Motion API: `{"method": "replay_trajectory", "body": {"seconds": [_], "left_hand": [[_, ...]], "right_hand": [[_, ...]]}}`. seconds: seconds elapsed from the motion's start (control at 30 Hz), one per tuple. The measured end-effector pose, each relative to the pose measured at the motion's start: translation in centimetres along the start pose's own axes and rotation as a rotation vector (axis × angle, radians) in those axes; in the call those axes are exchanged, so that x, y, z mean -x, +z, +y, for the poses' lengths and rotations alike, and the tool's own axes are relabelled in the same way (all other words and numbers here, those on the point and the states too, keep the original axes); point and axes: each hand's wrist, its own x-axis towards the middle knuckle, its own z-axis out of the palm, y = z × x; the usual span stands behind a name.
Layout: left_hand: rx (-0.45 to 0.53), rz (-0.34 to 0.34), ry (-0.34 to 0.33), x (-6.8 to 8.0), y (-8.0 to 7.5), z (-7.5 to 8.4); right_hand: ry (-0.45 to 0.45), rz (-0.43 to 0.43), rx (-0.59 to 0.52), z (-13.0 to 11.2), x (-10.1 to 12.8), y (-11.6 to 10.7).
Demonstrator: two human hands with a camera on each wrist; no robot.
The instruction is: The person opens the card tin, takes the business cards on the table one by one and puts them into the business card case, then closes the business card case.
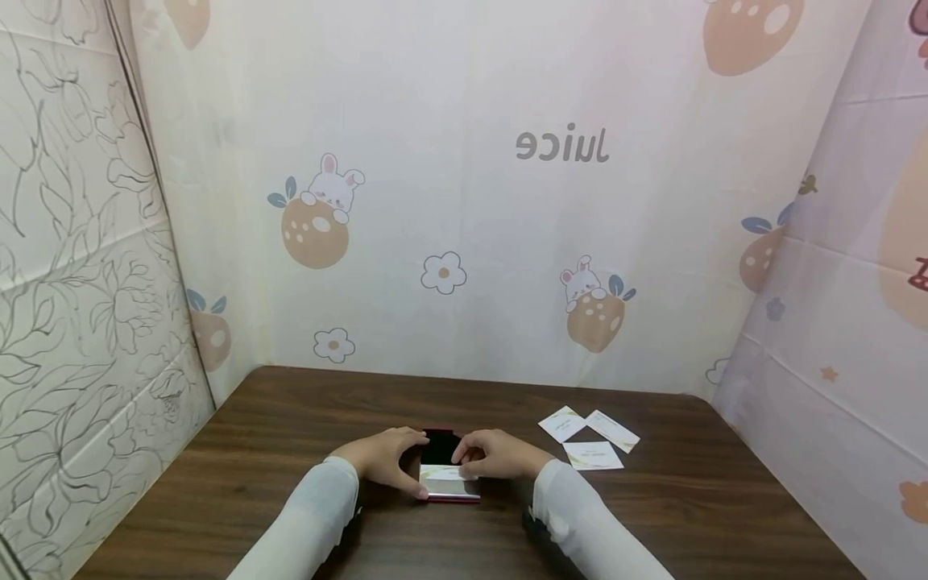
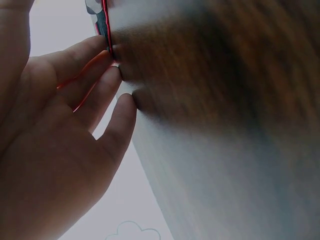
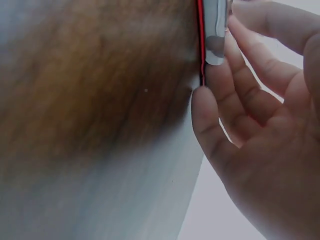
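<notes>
An opened business card case [image 1: 453,487] lies on the table, silver at the front with a red edge and a black inner lid standing away behind. A white business card [image 1: 437,473] with print sits across its silver half. My left hand [image 1: 380,457] holds the case at its left side, thumb at the near corner and fingers by the lid. From the right, my right hand [image 1: 507,455] pinches the card's right end with thumb and forefinger. In the right wrist view, the case's silver side [image 3: 214,30] shows beside the fingers, with the little finger near the tabletop.
To the right on the brown wooden table [image 1: 689,483] lie three loose white business cards [image 1: 593,456], close together. A printed curtain [image 1: 464,201] hangs behind the table's far edge, and more patterned cloth hangs on both sides.
</notes>
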Motion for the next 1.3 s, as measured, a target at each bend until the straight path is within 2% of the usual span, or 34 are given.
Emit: {"method": "replay_trajectory", "body": {"seconds": [0.2, 0.4, 0.57, 0.77, 0.97, 1.3], "left_hand": [[0.006, -0.001, 0.010, 0.0, 0.1, -0.2], [0.004, -0.007, 0.018, -0.1, 0.0, -0.2], [0.002, -0.002, 0.017, -0.2, 0.1, -0.2], [-0.002, 0.005, 0.018, -0.2, 0.2, -0.4], [-0.001, 0.001, 0.016, -0.1, 0.0, -0.4], [0.005, -0.005, 0.006, -0.1, 0.0, -0.2]], "right_hand": [[-0.038, 0.105, 0.109, 0.5, 1.8, -1.0], [-0.001, 0.237, 0.162, 2.4, 4.9, -3.7], [0.051, 0.281, 0.222, 4.6, 8.0, -6.2], [0.158, 0.277, 0.267, 7.4, 10.9, -8.3], [0.236, 0.229, 0.327, 9.7, 13.0, -9.6], [0.337, 0.109, 0.317, 10.4, 13.9, -10.1]]}}
